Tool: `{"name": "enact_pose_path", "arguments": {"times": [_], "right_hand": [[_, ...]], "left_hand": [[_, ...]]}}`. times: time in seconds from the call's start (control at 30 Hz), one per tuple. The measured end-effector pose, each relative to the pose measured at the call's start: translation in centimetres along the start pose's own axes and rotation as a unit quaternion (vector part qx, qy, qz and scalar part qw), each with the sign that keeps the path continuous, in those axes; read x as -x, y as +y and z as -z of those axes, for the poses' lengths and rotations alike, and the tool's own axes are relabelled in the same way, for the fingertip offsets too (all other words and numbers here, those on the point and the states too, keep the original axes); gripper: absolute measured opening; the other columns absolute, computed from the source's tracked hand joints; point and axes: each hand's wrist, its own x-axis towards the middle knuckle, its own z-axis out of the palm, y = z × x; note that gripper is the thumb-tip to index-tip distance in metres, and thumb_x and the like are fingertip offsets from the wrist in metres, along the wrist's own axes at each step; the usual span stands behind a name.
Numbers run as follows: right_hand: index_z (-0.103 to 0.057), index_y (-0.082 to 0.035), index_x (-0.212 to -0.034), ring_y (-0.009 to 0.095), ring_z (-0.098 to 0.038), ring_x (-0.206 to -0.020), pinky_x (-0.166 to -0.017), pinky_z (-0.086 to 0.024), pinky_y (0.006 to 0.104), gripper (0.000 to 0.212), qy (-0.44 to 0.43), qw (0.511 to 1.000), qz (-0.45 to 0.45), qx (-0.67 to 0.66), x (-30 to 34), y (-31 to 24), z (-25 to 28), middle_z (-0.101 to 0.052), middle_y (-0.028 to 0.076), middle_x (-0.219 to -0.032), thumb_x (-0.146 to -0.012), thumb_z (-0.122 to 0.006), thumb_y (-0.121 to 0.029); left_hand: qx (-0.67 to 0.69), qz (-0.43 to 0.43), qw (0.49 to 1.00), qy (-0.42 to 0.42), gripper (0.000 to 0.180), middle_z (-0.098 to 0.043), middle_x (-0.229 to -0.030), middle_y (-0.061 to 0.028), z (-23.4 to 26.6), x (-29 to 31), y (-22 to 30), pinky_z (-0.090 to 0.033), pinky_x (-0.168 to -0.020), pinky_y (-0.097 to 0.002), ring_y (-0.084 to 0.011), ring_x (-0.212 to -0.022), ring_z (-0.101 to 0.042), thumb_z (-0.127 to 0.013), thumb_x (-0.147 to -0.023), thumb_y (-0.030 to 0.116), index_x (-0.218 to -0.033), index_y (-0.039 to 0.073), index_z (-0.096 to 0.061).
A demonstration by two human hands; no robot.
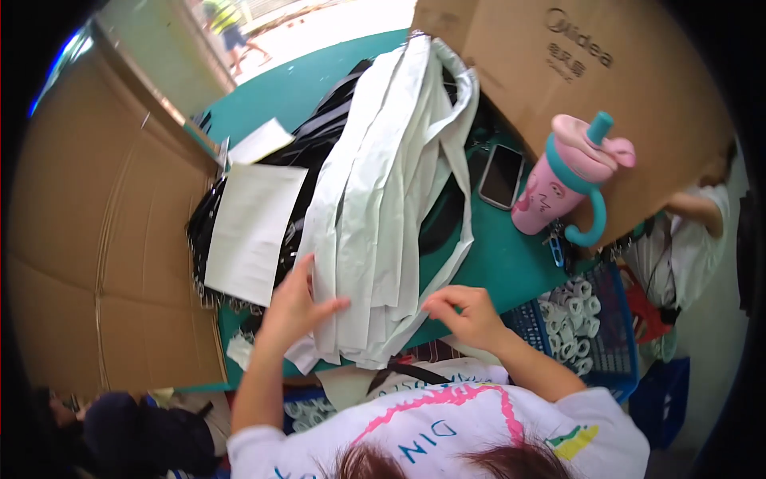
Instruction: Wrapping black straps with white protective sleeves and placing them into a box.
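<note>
A thick bundle of long white strips, fabric or plastic, lies lengthwise in front of me on the green table. At its near left edge is my left hand, thumb and fingers spread apart, the fingertips by the outermost strip. My right hand is curled at the near right, its fingertips close to the loose outer strip. Whether anything is pinched there is hidden. Black straps with metal parts lie under and left of the bundle. A sheet of white paper rests on them.
Cardboard walls stand left and right. A phone and a pink tumbler with a teal handle stand right of the bundle. A blue basket holds several white rolls. Other people are at both sides.
</note>
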Motion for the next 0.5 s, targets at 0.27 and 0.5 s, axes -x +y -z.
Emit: {"name": "enact_pose_path", "arguments": {"times": [0.27,0.5], "right_hand": [[-0.063,-0.001,-0.105,0.011,-0.061,-0.083,-0.074,-0.048,0.0241,0.035,-0.168,0.96,-0.148,-0.169,1.3,-3.0,-6.2,-0.066,0.007,-0.093,-0.092,-0.052,-0.031],[-0.056,0.003,-0.101,0.011,-0.057,-0.075,-0.065,-0.048,0.0253,0.043,-0.196,0.948,-0.161,-0.191,4.5,-3.6,-10.7,-0.06,0.008,-0.082,-0.09,-0.054,-0.039]], "left_hand": [[-0.084,-0.104,0.973,0.187,0.067,-0.058,-0.081,-0.0096,-0.3,4.9,2.0,-0.046,-0.062,-0.0319,-0.0189,-0.061,-0.052,-0.07,-0.071,0.011,-0.132,0.009,-0.041],[0.078,-0.062,0.99,0.095,0.046,-0.059,-0.086,-0.012,-2.3,6.6,3.4,-0.043,-0.053,-0.027,-0.0116,-0.055,-0.049,-0.062,-0.086,0.025,-0.125,0.007,-0.049]]}}
